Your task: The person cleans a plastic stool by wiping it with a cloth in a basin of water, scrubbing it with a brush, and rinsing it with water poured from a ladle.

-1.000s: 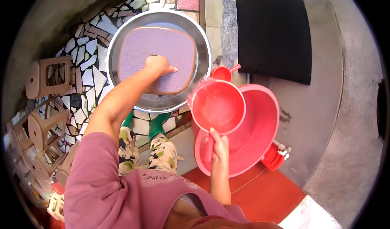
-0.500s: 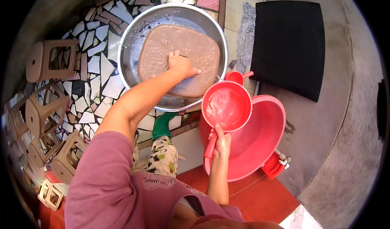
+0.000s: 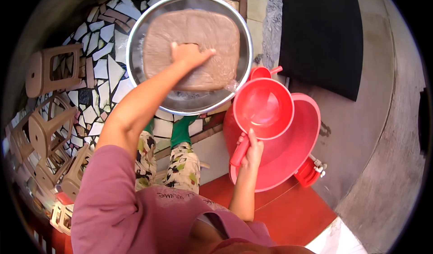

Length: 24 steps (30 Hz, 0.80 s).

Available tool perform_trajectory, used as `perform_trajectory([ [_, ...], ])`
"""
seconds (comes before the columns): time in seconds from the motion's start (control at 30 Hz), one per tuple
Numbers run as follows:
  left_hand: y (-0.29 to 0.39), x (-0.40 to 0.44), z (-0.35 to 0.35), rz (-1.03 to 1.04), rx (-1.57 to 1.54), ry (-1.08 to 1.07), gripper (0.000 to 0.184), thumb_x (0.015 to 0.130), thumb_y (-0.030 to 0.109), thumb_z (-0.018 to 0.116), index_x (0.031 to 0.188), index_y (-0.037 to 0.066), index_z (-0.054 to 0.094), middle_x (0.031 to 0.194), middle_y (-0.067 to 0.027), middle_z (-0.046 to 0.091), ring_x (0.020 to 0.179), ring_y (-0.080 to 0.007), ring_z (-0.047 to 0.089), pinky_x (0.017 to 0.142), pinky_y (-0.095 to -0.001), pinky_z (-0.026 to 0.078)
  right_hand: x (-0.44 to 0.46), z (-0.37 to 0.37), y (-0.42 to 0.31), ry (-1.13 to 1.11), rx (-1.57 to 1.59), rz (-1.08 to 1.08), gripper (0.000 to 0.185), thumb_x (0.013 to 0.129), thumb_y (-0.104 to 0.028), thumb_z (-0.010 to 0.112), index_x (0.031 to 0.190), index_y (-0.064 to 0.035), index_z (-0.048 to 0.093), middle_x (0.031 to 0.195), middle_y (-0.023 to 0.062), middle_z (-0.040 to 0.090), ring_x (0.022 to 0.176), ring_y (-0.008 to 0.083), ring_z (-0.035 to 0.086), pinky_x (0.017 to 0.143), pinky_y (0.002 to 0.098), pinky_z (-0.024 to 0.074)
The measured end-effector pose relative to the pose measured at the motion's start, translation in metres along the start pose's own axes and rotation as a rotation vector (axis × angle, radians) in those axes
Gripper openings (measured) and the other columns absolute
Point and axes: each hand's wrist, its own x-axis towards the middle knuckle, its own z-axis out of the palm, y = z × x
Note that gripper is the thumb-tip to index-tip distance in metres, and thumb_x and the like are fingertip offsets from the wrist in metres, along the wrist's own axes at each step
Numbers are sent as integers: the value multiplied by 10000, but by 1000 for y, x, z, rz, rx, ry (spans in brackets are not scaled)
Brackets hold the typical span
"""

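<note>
A brown plastic stool [image 3: 158, 33], its seat wet, is in a round metal basin [image 3: 131, 58]. My left hand [image 3: 189, 56] is on the seat with its fingers curled at the dark slot in the middle; the fingertips are partly hidden. With my right hand [image 3: 251, 151] I hold a red plastic dipper [image 3: 266, 105] by its handle, beside the basin's lower right rim. Some clear water [image 3: 232, 86] shows at the seat corner nearest the dipper. Below the dipper sits a large red tub [image 3: 293, 150], partly covered by it.
Several brown stools [image 3: 54, 69] stand at the left on the broken-tile floor [image 3: 108, 51]. A smaller red dipper [image 3: 260, 73] is by the basin's right rim. A black board [image 3: 322, 42] and a grey cloth [image 3: 272, 28] lie at the upper right. A tap [image 3: 319, 168] is beside the tub.
The stool has shifted up and left in the basin with my left hand on it. The dipper has moved right and looks emptier; water now shows at the stool's corner.
</note>
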Motion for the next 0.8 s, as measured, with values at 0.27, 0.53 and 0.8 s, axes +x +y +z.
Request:
perform_trajectory([
  [0.27, -40, -20, -58, -116, -318, 336, 731, 850, 704, 336, 964, 97, 727, 904, -142, 695, 957, -299, 621, 1017, -421, 275, 9, -132, 19, 69, 481, 84, 270, 904, -292, 556, 878, -26, 514, 764, 73, 522, 624, 179, 494, 562, 318, 433],
  [0.53, -100, -73, -68, -408, -1016, 534, 742, 911, 605, 420, 1166, -72, 586, 1118, -146, 628, 996, -212, 595, 871, -300, 452, 103, -249, 116, 379, 306, 505, 267, 912, -318, 534, 827, -65, 528, 652, 29, 548, 525, 154, 504, 455, 288, 434],
  [0.8, -152, -93, -60, -465, -1245, 637, 678, 911, 581, 453, 1275, 12, 514, 1181, -94, 597, 1049, -202, 569, 902, -299, 443, 170, -281, 207, 554, -154, 592, 177, 884, -213, 558, 803, -64, 508, 585, 53, 518, 457, 189, 498, 403, 317, 406],
])
